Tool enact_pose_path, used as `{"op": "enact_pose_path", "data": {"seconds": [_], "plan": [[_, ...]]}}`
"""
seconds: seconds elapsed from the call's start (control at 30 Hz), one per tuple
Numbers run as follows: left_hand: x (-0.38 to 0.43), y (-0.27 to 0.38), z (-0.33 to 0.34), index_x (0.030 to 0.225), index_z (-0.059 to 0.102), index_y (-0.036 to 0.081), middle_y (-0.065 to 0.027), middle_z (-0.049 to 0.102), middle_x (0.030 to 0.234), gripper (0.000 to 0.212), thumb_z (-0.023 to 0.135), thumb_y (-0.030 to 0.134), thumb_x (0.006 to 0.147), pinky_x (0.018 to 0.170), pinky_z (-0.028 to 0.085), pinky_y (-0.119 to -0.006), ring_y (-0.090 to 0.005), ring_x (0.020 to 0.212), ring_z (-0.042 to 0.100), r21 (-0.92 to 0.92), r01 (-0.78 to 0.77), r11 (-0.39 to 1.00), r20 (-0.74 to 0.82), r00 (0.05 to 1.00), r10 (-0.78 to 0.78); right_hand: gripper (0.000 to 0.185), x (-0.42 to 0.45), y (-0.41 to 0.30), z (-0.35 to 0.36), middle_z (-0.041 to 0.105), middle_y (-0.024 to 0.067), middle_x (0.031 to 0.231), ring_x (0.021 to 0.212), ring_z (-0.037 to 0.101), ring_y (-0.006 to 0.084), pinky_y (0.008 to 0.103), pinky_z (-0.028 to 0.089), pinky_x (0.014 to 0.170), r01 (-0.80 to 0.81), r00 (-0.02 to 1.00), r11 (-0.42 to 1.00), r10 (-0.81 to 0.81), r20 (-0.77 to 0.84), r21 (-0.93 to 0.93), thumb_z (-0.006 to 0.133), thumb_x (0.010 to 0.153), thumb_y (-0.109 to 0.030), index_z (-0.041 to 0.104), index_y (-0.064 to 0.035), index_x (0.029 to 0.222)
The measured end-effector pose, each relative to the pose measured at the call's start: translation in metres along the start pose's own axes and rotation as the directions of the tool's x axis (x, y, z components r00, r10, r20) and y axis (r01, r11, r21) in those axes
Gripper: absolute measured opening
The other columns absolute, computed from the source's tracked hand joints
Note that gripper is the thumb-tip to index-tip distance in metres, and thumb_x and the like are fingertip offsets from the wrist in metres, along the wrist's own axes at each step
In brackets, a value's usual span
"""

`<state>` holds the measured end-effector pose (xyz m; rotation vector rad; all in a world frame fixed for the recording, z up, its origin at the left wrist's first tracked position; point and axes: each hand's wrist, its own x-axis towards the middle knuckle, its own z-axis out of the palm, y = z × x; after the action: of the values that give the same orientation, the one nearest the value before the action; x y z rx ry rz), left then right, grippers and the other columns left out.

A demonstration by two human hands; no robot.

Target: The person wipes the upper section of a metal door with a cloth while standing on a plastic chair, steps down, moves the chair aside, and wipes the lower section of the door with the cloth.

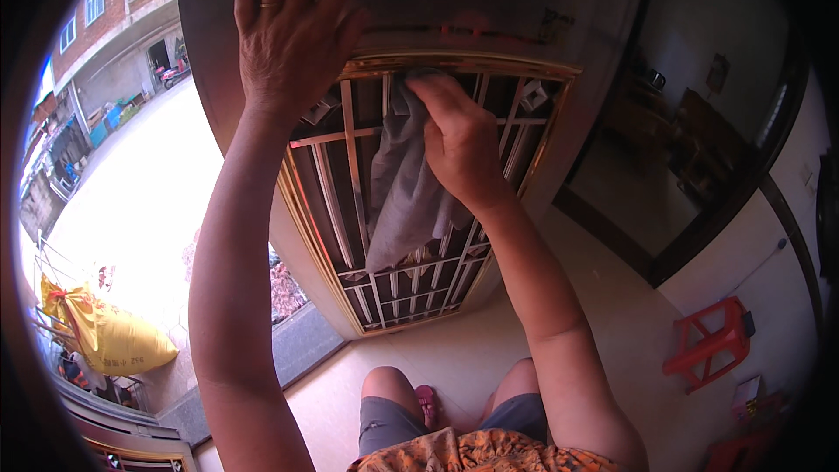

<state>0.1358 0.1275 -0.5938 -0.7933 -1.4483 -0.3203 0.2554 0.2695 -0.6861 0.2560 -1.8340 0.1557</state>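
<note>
A grey cloth [400, 190] hangs from my right hand [459, 137], which pinches it near the top of a door's lower grille. Metal bars [347, 177] form this grille, inside a gold-coloured frame [308, 229]. Part of the bars is hidden behind the cloth. Higher up and to the left, my left hand [288, 33] is spread flat, fingers apart, against the door panel [426, 19]; it holds nothing and wears a ring. The panel's upper part is dark and reflective.
To the right, a red plastic stool [711, 344] stands by the wall, with a small box [747, 396] nearby. A dark-framed doorway [662, 255] opens into another room. Outside at left, a full yellow sack [124, 337] lies beyond the stone threshold [308, 341].
</note>
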Motion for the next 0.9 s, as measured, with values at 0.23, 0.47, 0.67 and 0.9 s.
{"op": "enact_pose_path", "data": {"seconds": [0.23, 0.47, 0.67, 0.9], "plan": [[0.000, -0.002, -0.003, 0.141, 0.043, 0.017, -0.0164, 0.028, 0.151, 0.057, 0.057, 0.036, 0.089, 0.114, 0.015, -0.053, -0.0333, 0.142, 0.023, 0.004, -0.004, 1.000, 0.044, 0.999, 0.004, 0.039, -0.023, -0.022, 0.016, 0.061, 0.0120, 0.115, 0.078, 0.066, 0.0319, 0.0387, 0.054, 0.064, -0.077, 0.975, 0.924, 0.149, 0.165, -0.376, 0.059, 0.072, 0.003, 0.060, -0.0019, 0.110], [0.002, -0.001, -0.004, 0.142, 0.042, 0.018, -0.0170, 0.028, 0.151, 0.059, 0.058, 0.036, 0.088, 0.114, 0.015, -0.053, -0.0342, 0.142, 0.022, -0.012, 0.004, 1.000, 0.046, 0.999, -0.003, 0.039, -0.022, 0.002, 0.006, 0.063, 0.0141, 0.110, 0.073, 0.068, 0.0283, 0.0366, 0.055, 0.062, -0.014, 0.980, 0.975, 0.057, 0.190, -0.220, 0.061, 0.073, -0.005, 0.060, -0.0009, 0.112], [0.002, -0.002, -0.004, 0.142, 0.041, 0.019, -0.0169, 0.027, 0.151, 0.059, 0.058, 0.036, 0.088, 0.115, 0.015, -0.053, -0.0340, 0.142, 0.021, 0.005, -0.016, 1.000, 0.059, 0.998, 0.016, 0.036, -0.010, -0.010, 0.016, 0.063, 0.0161, 0.114, 0.071, 0.068, 0.0257, 0.0341, 0.055, 0.059, 0.096, 0.989, 0.883, -0.031, 0.147, -0.459, 0.060, 0.073, -0.008, 0.062, 0.0018, 0.108], [0.002, 0.000, -0.001, 0.141, 0.043, 0.018, -0.0161, 0.026, 0.152, 0.057, 0.057, 0.036, 0.089, 0.115, 0.014, -0.052, -0.0330, 0.143, 0.021, 0.013, 0.003, 1.000, 0.040, 0.999, -0.003, 0.034, -0.018, -0.027, 0.014, 0.062, 0.0193, 0.108, 0.054, 0.065, 0.0260, 0.0341, 0.054, 0.051, 0.008, 0.960, 0.860, 0.136, 0.245, -0.510, 0.060, 0.072, -0.008, 0.063, 0.0055, 0.103]]}}
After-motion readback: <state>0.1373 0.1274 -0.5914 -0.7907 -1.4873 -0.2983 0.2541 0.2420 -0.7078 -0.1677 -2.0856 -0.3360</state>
